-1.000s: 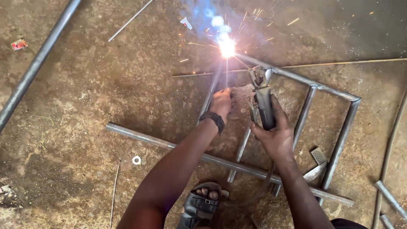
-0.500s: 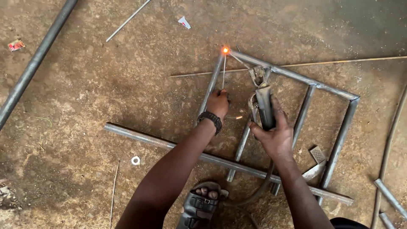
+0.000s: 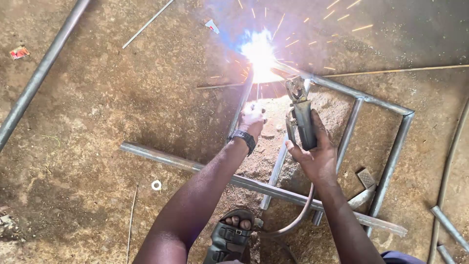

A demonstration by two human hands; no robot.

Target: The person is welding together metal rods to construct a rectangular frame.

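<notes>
Gripping the welding clamp (image 3: 302,117), the right hand (image 3: 315,154) points it at a bright arc (image 3: 259,54) on the metal frame (image 3: 391,161); the left hand (image 3: 252,120) pinches the thin rod. One long pipe (image 3: 39,78), one white ring (image 3: 156,185) and one sandalled foot (image 3: 233,234) share the dirt floor (image 3: 97,122).

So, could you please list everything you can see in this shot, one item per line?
Metal tube frame: one, grey, on the ground at centre-right.
Welding arc: one, white-blue with orange sparks, at the frame's top corner.
Electrode holder: one, dark grey, in the right hand.
Long pipe: one, grey, at left.
Washer: one, white, lower left.
Sandal: one, grey, bottom centre.
Wristwatch: one, black, left wrist.
Left hand: beside the frame tube.
Right hand: gripping the holder.
</notes>
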